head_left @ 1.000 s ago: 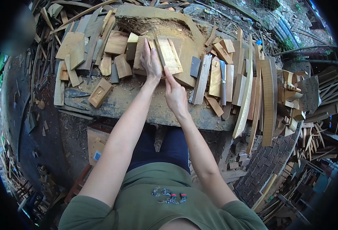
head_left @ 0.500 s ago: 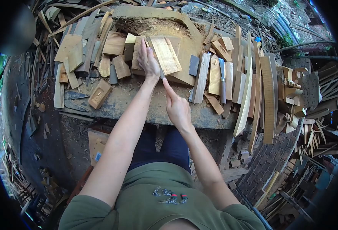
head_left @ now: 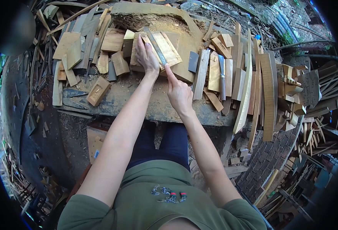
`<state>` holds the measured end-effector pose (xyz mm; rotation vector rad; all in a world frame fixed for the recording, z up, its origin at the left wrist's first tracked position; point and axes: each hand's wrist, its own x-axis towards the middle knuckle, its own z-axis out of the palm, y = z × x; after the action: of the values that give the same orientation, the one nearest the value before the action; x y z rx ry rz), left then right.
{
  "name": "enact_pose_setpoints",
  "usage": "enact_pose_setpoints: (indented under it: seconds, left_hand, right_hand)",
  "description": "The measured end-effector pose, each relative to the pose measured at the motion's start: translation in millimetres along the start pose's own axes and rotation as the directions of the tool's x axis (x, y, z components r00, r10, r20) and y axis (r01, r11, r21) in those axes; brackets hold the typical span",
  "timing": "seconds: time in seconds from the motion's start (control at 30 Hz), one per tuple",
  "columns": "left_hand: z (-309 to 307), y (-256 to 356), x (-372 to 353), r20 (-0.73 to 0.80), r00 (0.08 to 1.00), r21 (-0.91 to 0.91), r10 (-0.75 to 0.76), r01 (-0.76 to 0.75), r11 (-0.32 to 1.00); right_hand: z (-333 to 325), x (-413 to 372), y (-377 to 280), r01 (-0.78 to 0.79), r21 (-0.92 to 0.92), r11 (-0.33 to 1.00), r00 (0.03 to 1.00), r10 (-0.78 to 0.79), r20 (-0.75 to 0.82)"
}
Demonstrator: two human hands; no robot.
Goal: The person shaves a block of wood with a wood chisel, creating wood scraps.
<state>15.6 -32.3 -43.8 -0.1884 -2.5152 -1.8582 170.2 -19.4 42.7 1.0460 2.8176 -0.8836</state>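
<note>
A pale wooden block (head_left: 170, 50) with a smooth top rests at a slant on a larger board at the middle of the workbench. Across its top lies a long, flat grey metal strip (head_left: 156, 48) that looks like a file. My right hand (head_left: 180, 96) is closed around the strip's near end, with the index finger stretched along it; the grip itself is hidden under the hand. Against the block's left side lies my left hand (head_left: 147, 59), its fingers straight and pointing away from me, steadying the block.
Right of the block, a chisel-like tool (head_left: 222, 78) lies among wooden strips. A hollowed wooden block (head_left: 99, 91) sits at the bench's (head_left: 138, 107) left front. Offcuts (head_left: 113, 40) crowd the left, and a long curved board (head_left: 267, 97) overhangs the front edge.
The metal strip has shifted from the block's left edge to the right, onto its top face, moving with my right hand. My left hand stays at the block's left side.
</note>
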Motion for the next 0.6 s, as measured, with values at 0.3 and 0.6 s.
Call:
enact_pose_setpoints:
  seconds: [0.3,0.6]
  left_hand:
    - [0,4,-5,0.048,0.999,0.070,-0.001,-0.003,0.998]
    - [4,-12,3,0.004,0.985,0.228,0.171,-0.167,0.959]
  right_hand:
    - [2,-8,8,0.050,-0.008,0.999,0.998,-0.050,-0.022]
    - [0,-20,14,0.069,-0.128,0.989,0.995,-0.078,-0.066]
